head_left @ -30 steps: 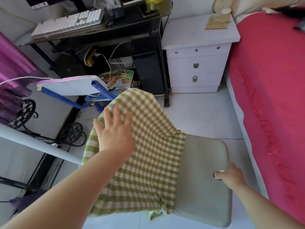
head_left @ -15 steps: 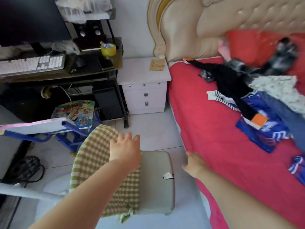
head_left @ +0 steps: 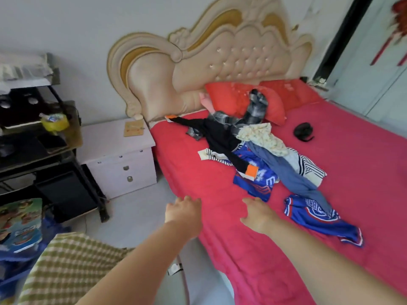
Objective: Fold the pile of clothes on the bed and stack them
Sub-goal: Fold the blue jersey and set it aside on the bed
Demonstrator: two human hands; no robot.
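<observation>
Clothes [head_left: 253,146] in black, blue, striped and floral fabric sprawl unfolded across the middle of the red-sheeted bed [head_left: 363,183], with nothing stacked yet. The left hand [head_left: 184,214] and right hand [head_left: 258,214] hover empty with fingers relaxed over the bed's near edge, apparently reaching for the nearest blue jersey [head_left: 255,183].

The blue jersey [head_left: 257,186] shows a white "4"; other lettering unreadable.

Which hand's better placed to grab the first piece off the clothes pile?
Likely the right hand, empty, just short of the blue jersey; the left hand is farther off, at the edge of the bed.
</observation>
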